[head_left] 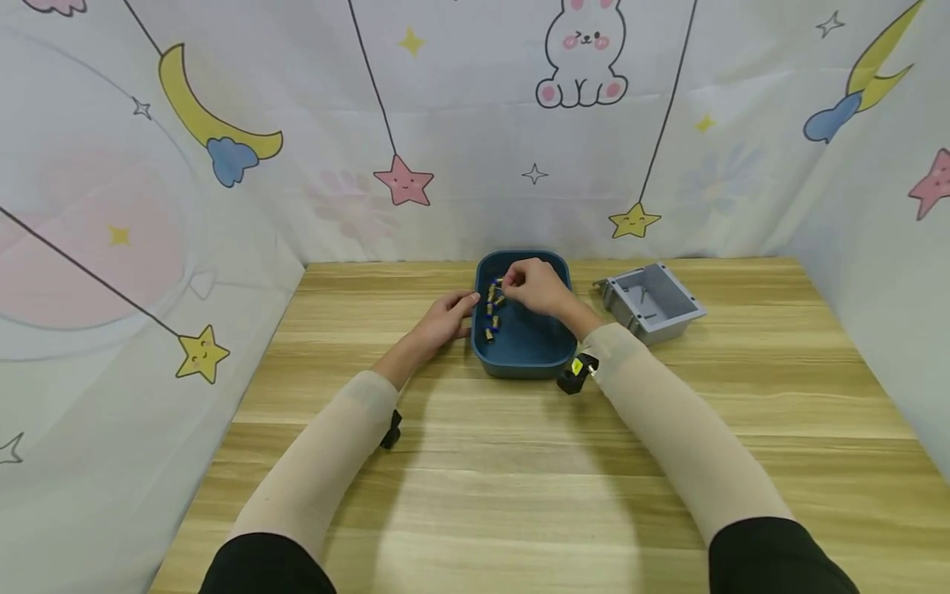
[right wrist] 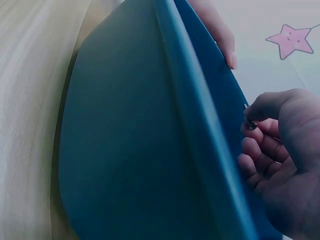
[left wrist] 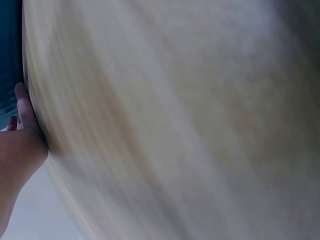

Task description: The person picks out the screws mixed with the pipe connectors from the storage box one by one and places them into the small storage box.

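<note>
A dark blue bin [head_left: 530, 355] stands on the table with several small gold, black and blue cylindrical pieces [head_left: 490, 310] along its left side. Over the bin, my right hand [head_left: 539, 287] has its thumb and forefinger together. The right wrist view shows that hand pinching a small dark metallic piece [right wrist: 252, 126], its exact kind too small to tell; the other fingers are curled loosely. My left hand [head_left: 445, 320] rests against the bin's left outer wall, thumb at the rim. In the left wrist view its extended fingers [left wrist: 26, 112] lie along the bin.
To the right of the bin sits a grey rectangular box [head_left: 653, 304], open at the top, with thin rods or posts inside. A wood-grain table [head_left: 482, 487] lies beneath everything. A white printed cloth [head_left: 475, 214] encloses the back and sides.
</note>
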`<state>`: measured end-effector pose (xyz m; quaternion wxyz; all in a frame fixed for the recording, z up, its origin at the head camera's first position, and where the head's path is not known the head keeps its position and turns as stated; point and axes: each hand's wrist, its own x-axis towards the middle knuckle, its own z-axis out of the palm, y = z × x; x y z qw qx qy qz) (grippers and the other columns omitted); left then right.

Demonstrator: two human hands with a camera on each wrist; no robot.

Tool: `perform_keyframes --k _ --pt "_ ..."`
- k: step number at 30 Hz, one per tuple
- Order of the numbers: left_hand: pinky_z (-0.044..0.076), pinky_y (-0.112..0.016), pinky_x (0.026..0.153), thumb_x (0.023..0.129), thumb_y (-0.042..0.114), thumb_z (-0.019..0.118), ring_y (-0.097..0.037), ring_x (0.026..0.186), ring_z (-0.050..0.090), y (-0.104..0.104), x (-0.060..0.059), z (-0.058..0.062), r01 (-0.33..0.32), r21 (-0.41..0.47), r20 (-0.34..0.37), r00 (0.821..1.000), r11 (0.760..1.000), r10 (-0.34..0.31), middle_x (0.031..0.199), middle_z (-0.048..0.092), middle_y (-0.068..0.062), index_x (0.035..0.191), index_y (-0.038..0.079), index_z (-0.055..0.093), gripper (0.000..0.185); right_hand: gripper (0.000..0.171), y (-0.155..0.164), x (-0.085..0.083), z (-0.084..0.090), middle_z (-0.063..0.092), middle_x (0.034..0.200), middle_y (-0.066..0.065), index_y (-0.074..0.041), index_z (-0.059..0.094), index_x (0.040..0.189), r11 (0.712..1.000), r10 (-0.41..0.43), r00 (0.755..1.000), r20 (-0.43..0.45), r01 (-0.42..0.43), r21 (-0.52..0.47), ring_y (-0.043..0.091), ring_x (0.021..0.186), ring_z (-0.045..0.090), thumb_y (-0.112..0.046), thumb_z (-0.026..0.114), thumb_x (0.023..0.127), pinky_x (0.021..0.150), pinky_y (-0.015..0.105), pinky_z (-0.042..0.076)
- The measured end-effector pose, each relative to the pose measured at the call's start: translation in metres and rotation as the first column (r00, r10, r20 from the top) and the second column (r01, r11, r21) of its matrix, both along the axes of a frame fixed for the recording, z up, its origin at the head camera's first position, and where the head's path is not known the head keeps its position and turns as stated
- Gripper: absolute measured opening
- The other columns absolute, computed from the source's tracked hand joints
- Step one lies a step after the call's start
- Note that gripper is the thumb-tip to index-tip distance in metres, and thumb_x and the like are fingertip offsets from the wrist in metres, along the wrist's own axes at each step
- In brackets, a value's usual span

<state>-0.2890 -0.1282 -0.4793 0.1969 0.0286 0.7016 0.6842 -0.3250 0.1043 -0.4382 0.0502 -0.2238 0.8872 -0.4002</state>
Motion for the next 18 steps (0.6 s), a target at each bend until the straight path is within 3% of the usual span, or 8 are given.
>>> perform_keyframes --k 10,18 --pt "0.056 -0.039 0.105 0.111 0.043 0.056 -0.027 0.142 0.053 0.001 0.000 0.000 -0.003 -0.015 0.002 1.000 1.000 0.003 0.157 0.049 -0.016 0.161 0.002 0.040 0.066 0.008 0.005 0.010 0.013 0.071 0.097 0.008 -0.006 0.073 0.101 0.995 0.061 0.998 0.010 -0.061 0.074 0.023 0.085 0.063 -0.011 0.067 0.103 0.078 0.038 0.054" --pt "0.058 -0.037 0.102 0.111 0.043 0.057 -0.026 0.141 0.054 0.001 0.001 -0.001 -0.011 -0.010 -0.006 1.000 1.000 0.011 0.157 0.049 -0.016 0.160 0.002 0.040 0.067 0.009 0.011 0.015 0.015 0.071 0.093 0.007 -0.004 0.074 0.099 0.994 0.083 0.997 -0.001 -0.083 0.073 0.023 0.084 0.063 -0.010 0.068 0.102 0.079 0.039 0.054"
